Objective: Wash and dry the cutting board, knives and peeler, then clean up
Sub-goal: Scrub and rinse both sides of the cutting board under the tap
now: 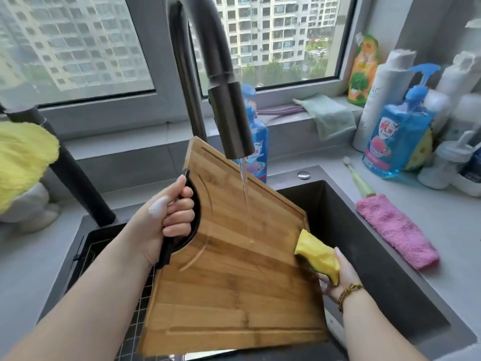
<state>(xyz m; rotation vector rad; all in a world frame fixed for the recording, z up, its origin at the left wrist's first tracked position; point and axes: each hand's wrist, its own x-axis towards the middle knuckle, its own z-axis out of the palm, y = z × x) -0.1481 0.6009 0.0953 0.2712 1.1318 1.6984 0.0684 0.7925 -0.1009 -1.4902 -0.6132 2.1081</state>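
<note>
Window behind the sink, high-rise blocks outside. Grey countertop runs round a dark sink; wire rack in the sink's left part.

Wooden cutting board: held over the sink, tilted, grooved face toward the camera, far corner up behind the spout. Surface looks wet.

Dark gooseneck faucet: running. Thin water stream lands on the upper middle of the board.

Left hand: fingers curled through the board's black handle, firm grasp. White foam on the thumb.

Right hand: at the board's right edge, gripping a yellow sponge that presses against that edge. Beaded bracelet on the wrist.

Pink cloth lies flat on the counter right of the sink. Blue pump bottle stands further back, among white bottles.
</note>
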